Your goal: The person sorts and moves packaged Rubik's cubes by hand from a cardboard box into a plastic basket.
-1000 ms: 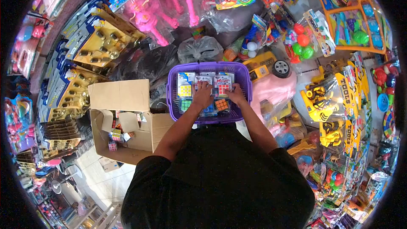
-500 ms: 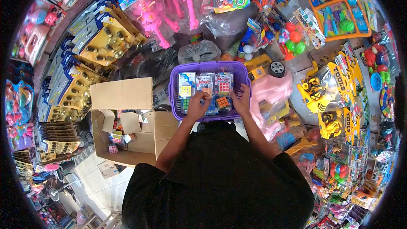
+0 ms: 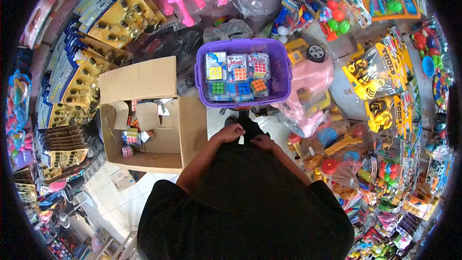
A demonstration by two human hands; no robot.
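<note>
My left hand (image 3: 230, 133) and my right hand (image 3: 263, 141) are drawn in close to my body, against my black shirt, with the fingers curled and almost touching. A small white scrap (image 3: 240, 139) shows between them; I cannot tell which hand holds it. In front of me, out of hand contact, a purple basket (image 3: 285, 74) holds several carded puzzle-cube packs (image 3: 237, 79) laid in two rows.
An open cardboard box (image 3: 159, 115) with more cube toys inside stands to the left of the basket. A pink ride-on toy (image 3: 313, 79) sits on the right. Bagged and carded toys crowd all sides; tiled floor (image 3: 120, 197) shows at lower left.
Both hands have left the cube packs in the basket and pulled back to my body. The view has tilted down, so the basket now sits farther from the hands.
</note>
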